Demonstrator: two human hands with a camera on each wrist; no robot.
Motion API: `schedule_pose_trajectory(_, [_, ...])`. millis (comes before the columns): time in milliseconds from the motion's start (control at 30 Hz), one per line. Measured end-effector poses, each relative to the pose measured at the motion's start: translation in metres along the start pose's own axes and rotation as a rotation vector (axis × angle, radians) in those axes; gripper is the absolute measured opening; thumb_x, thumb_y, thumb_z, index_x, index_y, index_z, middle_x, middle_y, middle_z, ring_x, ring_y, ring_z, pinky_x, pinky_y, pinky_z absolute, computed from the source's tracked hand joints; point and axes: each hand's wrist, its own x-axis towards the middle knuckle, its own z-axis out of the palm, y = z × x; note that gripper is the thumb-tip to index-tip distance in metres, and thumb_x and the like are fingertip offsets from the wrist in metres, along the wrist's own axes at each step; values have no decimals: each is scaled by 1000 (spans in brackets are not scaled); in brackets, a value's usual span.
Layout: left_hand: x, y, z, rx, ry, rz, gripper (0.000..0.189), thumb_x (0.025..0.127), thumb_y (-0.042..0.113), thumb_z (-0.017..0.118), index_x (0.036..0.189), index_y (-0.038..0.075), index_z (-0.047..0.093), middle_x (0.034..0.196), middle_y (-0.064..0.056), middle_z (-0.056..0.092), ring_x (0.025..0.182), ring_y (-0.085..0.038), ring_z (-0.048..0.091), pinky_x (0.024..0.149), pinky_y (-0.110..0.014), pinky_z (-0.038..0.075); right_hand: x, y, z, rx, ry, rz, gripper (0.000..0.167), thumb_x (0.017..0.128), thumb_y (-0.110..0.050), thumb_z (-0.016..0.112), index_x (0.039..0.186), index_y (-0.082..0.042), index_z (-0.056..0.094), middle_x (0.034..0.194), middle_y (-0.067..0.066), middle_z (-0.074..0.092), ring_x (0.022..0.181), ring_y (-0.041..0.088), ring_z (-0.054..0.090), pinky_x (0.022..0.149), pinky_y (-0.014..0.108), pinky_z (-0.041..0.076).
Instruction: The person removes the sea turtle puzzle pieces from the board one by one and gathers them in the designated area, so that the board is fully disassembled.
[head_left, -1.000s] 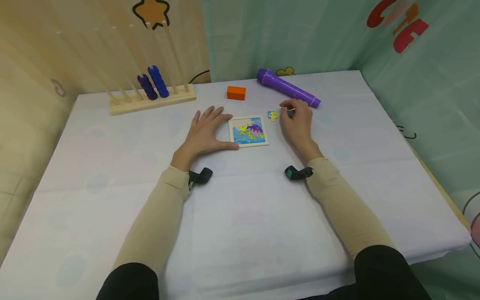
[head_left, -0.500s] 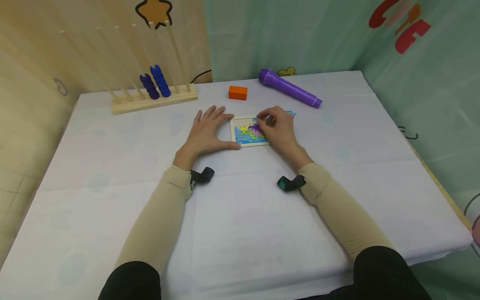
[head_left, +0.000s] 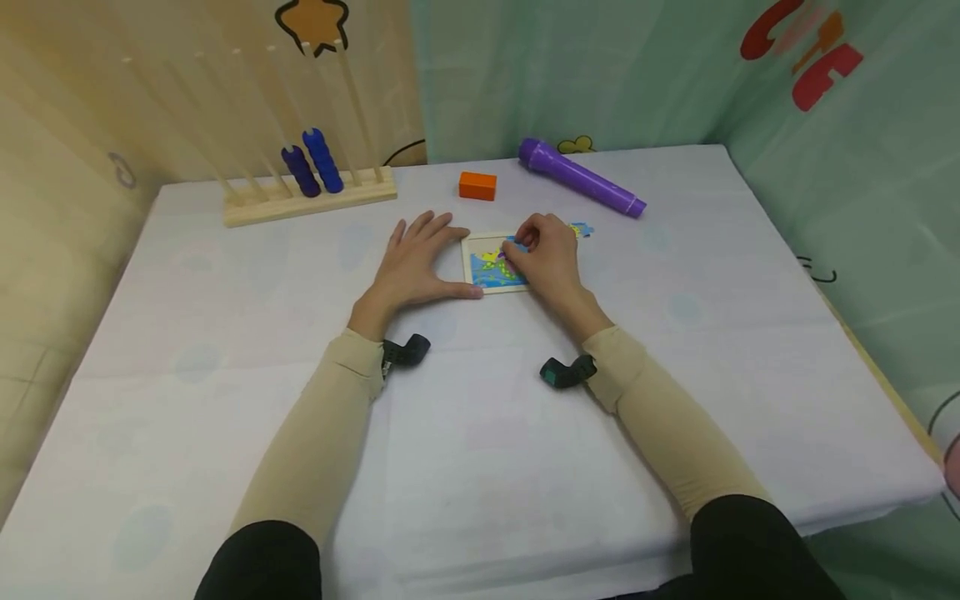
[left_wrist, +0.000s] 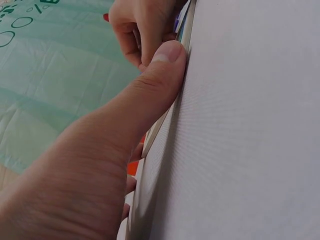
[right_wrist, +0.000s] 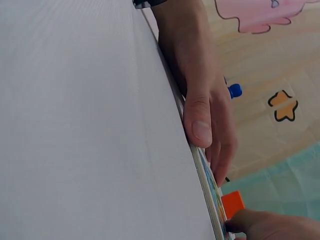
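Note:
A small dinosaur jigsaw puzzle (head_left: pixel 487 278) in a pale wooden frame lies mid-table in the head view. My left hand (head_left: pixel 411 265) spreads around its left side, with thumb and index finger touching the frame's corners. Over the puzzle's right part, my right hand (head_left: pixel 551 260) pinches what seems to be a puzzle piece, mostly hidden by the fingers. A loose blue and yellow puzzle piece (head_left: pixel 582 229) shows just beyond that hand. In the left wrist view, the left thumb (left_wrist: pixel 165 62) lies along the frame's edge.
An orange block (head_left: pixel 477 186) and a purple toy microphone (head_left: pixel 581 177) lie behind the puzzle. At the back left stands a wooden peg rack (head_left: pixel 311 208) with blue beads on two pegs. A white cloth (head_left: pixel 465 467) covers the table.
My right hand has moved left from beside the loose pieces to over the puzzle, then slightly farther left. The left hand has stayed at the frame.

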Motion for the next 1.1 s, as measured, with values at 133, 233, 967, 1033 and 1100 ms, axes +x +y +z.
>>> schedule_pose_trajectory(133, [1, 1, 1, 2, -2, -5, 101, 74, 79, 79, 157, 30, 48, 175, -2, 27, 165, -29, 10, 132, -59, -3, 2, -2, -1, -34, -10, 12, 21, 90, -20, 78, 95, -2, 69, 88, 13, 61, 86, 28, 54, 81, 36, 41])
schedule_pose_trajectory(233, [2, 2, 0, 4, -6, -7, 101, 74, 79, 79, 157, 30, 48, 175, -2, 26, 165, -29, 9, 132, -59, -3, 3, -2, -1, -68, 12, -8, 20, 87, -19, 77, 93, -3, 68, 84, 12, 61, 82, 28, 54, 79, 37, 40])
schedule_pose_trajectory(967, [0, 2, 0, 10, -3, -10, 99, 74, 77, 80, 156, 30, 49, 175, -3, 27, 165, -30, 11, 132, -59, -2, -1, 4, 0, -78, 22, -134, 20, 95, -19, 74, 108, -3, 72, 90, 12, 60, 80, 27, 54, 74, 34, 41])
schedule_pose_trajectory(1033, [0, 2, 0, 13, -7, -11, 99, 75, 77, 79, 156, 30, 49, 175, -3, 27, 165, -30, 10, 132, -59, -2, -1, 4, 1, -71, 16, -112, 26, 95, -22, 76, 111, -3, 71, 94, 13, 58, 83, 27, 53, 76, 35, 41])
schedule_pose_trajectory(1100, [1, 2, 0, 17, -10, -14, 99, 75, 77, 79, 157, 30, 48, 175, -3, 26, 165, -30, 10, 132, -59, -2, 0, 4, 1, -62, 15, -85, 28, 94, -24, 77, 111, -2, 71, 97, 14, 57, 86, 27, 52, 78, 35, 41])
